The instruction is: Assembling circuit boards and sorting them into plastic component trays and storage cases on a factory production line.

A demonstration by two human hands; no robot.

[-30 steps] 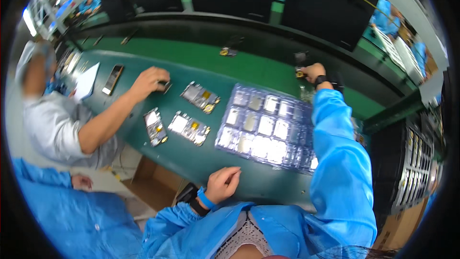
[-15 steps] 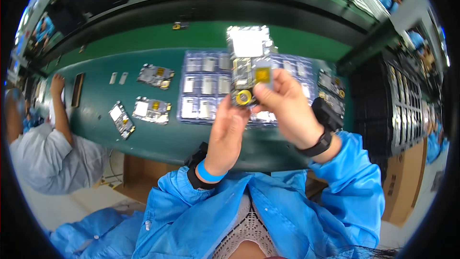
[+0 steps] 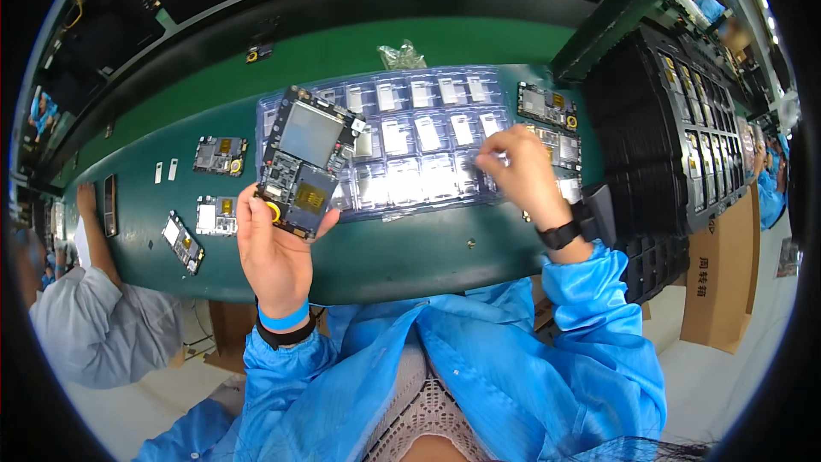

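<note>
"Board (image 3: pixel 310 167), one: where kept, and how held?"

"Raised over the left end of the clear plastic tray (image 3: pixel 445 204), upper end leaning right. Left hand (image 3: pixel 280 269): grip clamped on the board's lower end, thumb at one edge, fingers at the other. Right hand (image 3: pixel 526 178): thumb and fingers drawn near together above the tray's right end; whether anything small sits between them, cannot tell."

"Edges and open room?"

"Counter (image 3: pixel 385 258): bare strip along the front edge, between tray and blue jacket (image 3: pixel 479 351). More bare surface at left, around three loose boards (image 3: pixel 221 156) and two pale pieces (image 3: pixel 174 169). Right side: tight. More boards (image 3: pixel 547 103) lie near the tray's end, then a stack of black trays (image 3: pixel 629 111). Rear: crumpled clear bag (image 3: pixel 402 56), just behind the tray."

"Entries altered since half a second ago?"

"Board: then in both hands, over the tray's middle; now in the left alone, and further left. Right hand: then on the board; now well apart from it. Camera view: turned somewhat. Loose boards at left and pale pieces: same arrangement as before."
</note>
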